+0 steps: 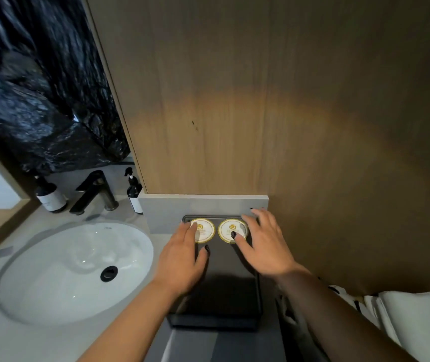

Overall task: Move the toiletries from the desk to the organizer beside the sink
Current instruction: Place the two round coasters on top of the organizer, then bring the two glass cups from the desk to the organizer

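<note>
A dark rectangular organizer tray (221,291) lies on the counter to the right of the sink. Two round white lids with gold rims stand at its far end, the left one (206,231) and the right one (231,228). My left hand (182,259) reaches over the tray's left side, fingers fairly straight, fingertips on the left lid. My right hand (263,241) is spread over the right side, thumb tip touching the right lid, other fingers at the tray's far right corner. Whether cups sit under the lids is hidden.
A white oval sink (73,270) with a black drain fills the left. Behind it stand a black faucet (93,192) and two dark pump bottles (49,194) (133,192). A wood wall panel (261,100) rises behind the tray. Folded white towels (415,320) lie at the right.
</note>
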{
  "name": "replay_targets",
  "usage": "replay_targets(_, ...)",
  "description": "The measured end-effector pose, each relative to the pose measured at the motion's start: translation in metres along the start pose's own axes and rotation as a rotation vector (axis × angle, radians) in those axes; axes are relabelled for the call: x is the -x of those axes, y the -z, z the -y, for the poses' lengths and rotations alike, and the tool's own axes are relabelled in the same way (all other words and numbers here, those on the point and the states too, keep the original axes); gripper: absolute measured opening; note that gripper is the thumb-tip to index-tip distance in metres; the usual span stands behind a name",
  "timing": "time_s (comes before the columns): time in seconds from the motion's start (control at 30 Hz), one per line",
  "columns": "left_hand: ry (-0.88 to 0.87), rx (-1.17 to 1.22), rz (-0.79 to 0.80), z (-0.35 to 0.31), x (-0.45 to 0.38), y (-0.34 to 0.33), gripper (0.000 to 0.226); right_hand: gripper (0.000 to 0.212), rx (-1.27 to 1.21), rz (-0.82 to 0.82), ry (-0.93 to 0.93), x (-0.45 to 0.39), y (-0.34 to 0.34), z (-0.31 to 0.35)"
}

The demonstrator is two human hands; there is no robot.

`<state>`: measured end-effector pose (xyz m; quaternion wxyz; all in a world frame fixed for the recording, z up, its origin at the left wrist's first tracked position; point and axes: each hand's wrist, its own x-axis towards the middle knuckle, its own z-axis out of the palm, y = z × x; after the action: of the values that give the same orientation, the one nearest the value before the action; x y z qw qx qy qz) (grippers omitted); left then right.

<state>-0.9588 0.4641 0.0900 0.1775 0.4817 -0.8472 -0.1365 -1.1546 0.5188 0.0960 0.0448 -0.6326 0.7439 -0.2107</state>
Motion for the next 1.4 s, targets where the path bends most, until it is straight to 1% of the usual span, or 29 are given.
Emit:
replay_targets(0.27, 0.078, -0.001, -0.052, 0.002, 0.025, 0.038, 0.059, 0.060, -0.087, 0.085, 0.135, 0.004, 0.007, 0.045)
replay_targets(0.5, 0.146, 0.014, -0.089, 0.035, 0.069, 0.078, 0.060, 0.058, -0.117, 0.119, 0.200, 0.018, 0.008, 0.105)
replay_targets(0.6, 0.170, 0.019, -0.112, 0.060, 0.096, 0.097, 0.060, 0.059, -0.113, 0.128, 0.229, 0.026, 0.003, 0.143)
replay_targets(0.77, 0.226, 0.026, -0.136, 0.113, 0.147, 0.134, 0.060, 0.058, -0.138, 0.157, 0.271, 0.046, -0.011, 0.225)
replay_targets(1.1, 0.293, 0.033, -0.164, 0.226, 0.254, 0.214, 0.058, 0.054, -0.224, 0.190, 0.293, 0.106, -0.067, 0.387)
replay_targets(1.4, 0.381, 0.015, -0.200, 0.296, 0.319, 0.270, 0.059, 0.052, -0.239, 0.232, 0.383, 0.117, -0.103, 0.487)
